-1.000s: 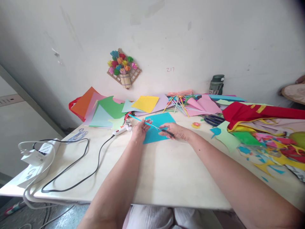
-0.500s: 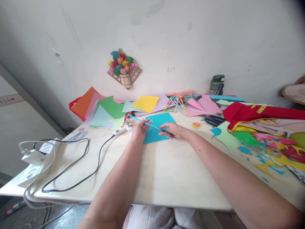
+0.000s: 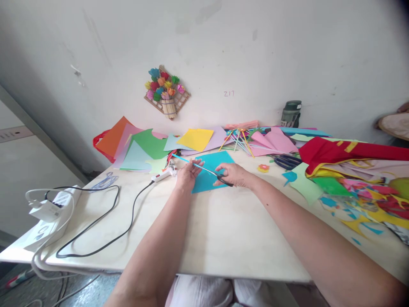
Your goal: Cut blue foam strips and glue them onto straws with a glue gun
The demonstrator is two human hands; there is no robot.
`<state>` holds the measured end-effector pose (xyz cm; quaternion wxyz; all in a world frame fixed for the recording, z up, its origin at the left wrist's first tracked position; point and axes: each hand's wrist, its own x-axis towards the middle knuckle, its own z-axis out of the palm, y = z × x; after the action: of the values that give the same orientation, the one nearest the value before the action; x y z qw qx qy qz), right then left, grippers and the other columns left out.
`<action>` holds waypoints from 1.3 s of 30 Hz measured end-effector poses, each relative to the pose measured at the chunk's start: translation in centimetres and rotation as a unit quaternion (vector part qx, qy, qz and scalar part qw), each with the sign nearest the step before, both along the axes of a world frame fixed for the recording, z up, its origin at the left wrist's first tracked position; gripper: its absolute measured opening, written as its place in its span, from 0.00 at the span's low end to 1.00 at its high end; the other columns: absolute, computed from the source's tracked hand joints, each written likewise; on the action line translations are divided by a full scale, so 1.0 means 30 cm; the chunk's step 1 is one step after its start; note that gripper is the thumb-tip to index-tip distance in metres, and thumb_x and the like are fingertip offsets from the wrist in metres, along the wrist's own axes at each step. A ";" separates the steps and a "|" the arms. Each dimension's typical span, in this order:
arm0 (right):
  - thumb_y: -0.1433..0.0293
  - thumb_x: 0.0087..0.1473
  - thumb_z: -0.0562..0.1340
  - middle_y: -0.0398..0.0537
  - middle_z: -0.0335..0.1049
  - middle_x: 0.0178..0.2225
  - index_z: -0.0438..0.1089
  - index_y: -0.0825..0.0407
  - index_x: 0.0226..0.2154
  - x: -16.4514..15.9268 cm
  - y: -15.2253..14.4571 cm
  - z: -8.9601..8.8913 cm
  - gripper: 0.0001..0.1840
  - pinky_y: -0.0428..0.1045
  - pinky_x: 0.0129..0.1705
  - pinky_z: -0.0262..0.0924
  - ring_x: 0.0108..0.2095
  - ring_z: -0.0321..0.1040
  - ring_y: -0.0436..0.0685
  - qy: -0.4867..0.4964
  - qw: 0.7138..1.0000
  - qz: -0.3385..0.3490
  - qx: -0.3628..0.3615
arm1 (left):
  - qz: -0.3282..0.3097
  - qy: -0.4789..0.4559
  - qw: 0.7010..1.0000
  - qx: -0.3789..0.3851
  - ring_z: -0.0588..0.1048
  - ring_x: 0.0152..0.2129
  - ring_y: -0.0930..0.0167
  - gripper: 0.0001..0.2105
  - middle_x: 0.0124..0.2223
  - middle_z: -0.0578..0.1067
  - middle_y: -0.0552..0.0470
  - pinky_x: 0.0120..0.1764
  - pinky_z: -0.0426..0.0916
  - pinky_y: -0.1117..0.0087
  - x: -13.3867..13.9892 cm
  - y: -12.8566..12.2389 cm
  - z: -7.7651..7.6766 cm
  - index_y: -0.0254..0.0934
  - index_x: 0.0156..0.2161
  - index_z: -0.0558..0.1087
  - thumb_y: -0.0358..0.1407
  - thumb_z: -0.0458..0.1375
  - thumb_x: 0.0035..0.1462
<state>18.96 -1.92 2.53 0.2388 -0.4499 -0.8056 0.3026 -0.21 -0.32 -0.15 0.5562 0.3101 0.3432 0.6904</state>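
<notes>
My right hand (image 3: 232, 174) grips a pair of scissors (image 3: 225, 180) by its black handles, with the blades pointing left toward my other hand. A narrow blue paper strip (image 3: 180, 157) lies across the fingers of my left hand (image 3: 189, 174), and its far end sticks out to the upper left. The scissor blades meet the strip's near end just right of my left fingers; whether they cut into it is too small to tell. Beneath both hands a blue paper sheet (image 3: 204, 183) rests flat on the table (image 3: 236, 230).
A white glue gun (image 3: 163, 174) lies left of my left hand, its black cord running to a power strip (image 3: 60, 204). Coloured sheets (image 3: 145, 143) line the back. Dark-handled scissors (image 3: 287, 161), an orange paper flower (image 3: 263, 168) and paper scraps (image 3: 364, 213) lie to the right.
The scissor handles have spread apart in my right hand, whose thumb and fingers are wider now. My left hand and the blue strip have hardly moved.
</notes>
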 end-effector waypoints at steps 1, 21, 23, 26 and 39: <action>0.54 0.30 0.64 0.34 0.58 0.16 0.65 0.50 0.37 0.002 -0.002 0.006 0.29 0.42 0.17 0.45 0.16 0.53 0.45 -0.022 0.999 -0.007 0.025 | -0.001 -0.004 1.000 0.002 0.74 0.34 0.66 0.04 0.35 0.75 0.45 0.35 0.69 0.68 -0.001 0.001 0.000 0.32 0.30 0.67 0.31 0.54 0.49; 0.54 0.36 0.63 0.33 0.58 0.13 0.59 0.54 0.45 0.010 -0.008 -0.009 0.35 0.40 0.11 0.48 0.11 0.51 0.43 0.091 0.987 0.059 -0.119 | -0.019 0.018 1.000 0.000 0.74 0.34 0.66 0.06 0.35 0.75 0.43 0.35 0.69 0.68 0.004 -0.010 0.007 0.31 0.28 0.67 0.34 0.55 0.49; 0.54 0.37 0.63 0.34 0.58 0.12 0.58 0.54 0.46 0.009 -0.008 -0.010 0.35 0.40 0.11 0.49 0.11 0.52 0.43 0.099 0.985 0.065 -0.128 | -0.023 0.023 0.999 -0.001 0.74 0.34 0.65 0.06 0.35 0.75 0.43 0.35 0.69 0.68 0.006 -0.010 0.005 0.31 0.28 0.67 0.34 0.55 0.49; 0.56 0.37 0.64 0.34 0.58 0.13 0.57 0.55 0.47 0.007 -0.007 -0.010 0.35 0.40 0.11 0.50 0.11 0.52 0.44 0.112 0.980 0.073 -0.149 | -0.029 0.029 0.999 -0.001 0.74 0.35 0.66 0.07 0.36 0.75 0.43 0.34 0.69 0.69 0.008 -0.008 0.003 0.31 0.29 0.68 0.35 0.55 0.49; 0.58 0.37 0.64 0.33 0.56 0.11 0.60 0.56 0.44 0.005 -0.026 0.012 0.32 0.40 0.11 0.45 0.11 0.48 0.43 0.144 0.973 0.063 -0.169 | -0.009 0.020 1.000 0.001 0.74 0.33 0.66 0.06 0.33 0.75 0.45 0.30 0.69 0.71 0.015 -0.016 0.012 0.32 0.29 0.66 0.35 0.55 0.49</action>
<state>19.10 -2.70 2.90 0.2528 -0.3836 -0.7267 0.5108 0.25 -0.80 0.22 0.5553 0.3278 0.3510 0.6790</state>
